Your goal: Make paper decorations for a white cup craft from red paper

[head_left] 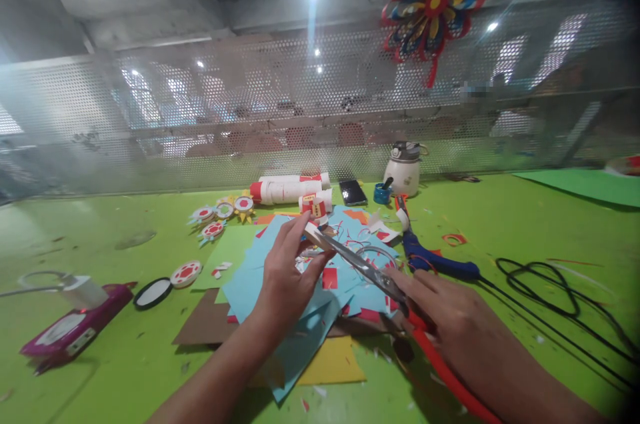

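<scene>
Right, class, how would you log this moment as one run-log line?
left hand: holds white piece | right hand: holds red-handled scissors | blades: at white piece | below: light-blue paper

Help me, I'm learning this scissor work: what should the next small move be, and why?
Probably one short snip with the scissors: the right hand holds them with their tips at the small white piece, which the left hand pinches between thumb and finger.

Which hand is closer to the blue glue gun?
Right. The right hand, holding red-handled scissors, is just this side of the blue glue gun; the left hand is farther off, to its left.
</scene>
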### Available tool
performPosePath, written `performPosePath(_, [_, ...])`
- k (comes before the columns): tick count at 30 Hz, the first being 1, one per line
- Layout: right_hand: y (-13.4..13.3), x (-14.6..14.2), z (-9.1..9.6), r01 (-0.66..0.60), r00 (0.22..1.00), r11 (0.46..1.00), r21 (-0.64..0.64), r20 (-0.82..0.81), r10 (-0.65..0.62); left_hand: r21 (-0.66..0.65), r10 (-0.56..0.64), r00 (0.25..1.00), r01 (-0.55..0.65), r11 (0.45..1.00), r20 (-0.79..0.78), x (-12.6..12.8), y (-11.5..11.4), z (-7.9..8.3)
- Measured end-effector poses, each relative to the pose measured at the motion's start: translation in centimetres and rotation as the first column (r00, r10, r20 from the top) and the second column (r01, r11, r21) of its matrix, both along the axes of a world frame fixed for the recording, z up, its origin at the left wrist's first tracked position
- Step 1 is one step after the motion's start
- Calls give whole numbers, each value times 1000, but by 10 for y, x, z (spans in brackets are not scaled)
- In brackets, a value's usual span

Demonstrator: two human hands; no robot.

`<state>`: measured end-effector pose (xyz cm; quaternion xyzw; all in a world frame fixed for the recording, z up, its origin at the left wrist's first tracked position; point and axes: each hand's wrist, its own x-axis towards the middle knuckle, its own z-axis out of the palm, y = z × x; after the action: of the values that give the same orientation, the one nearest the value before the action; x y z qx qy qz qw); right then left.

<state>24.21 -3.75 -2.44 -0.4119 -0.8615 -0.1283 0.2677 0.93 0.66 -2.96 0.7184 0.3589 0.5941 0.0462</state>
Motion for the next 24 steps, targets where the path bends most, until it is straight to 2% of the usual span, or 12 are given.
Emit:
performPosePath(15, [-1,-1,1,28,999,999,-29,25,-27,-33,2,1000,-1,999,21,2,-1,-1])
performPosePath(24, [-2,0,1,18,999,999,-31,35,-17,-20,36,999,-37,999,-34,0,0,-2])
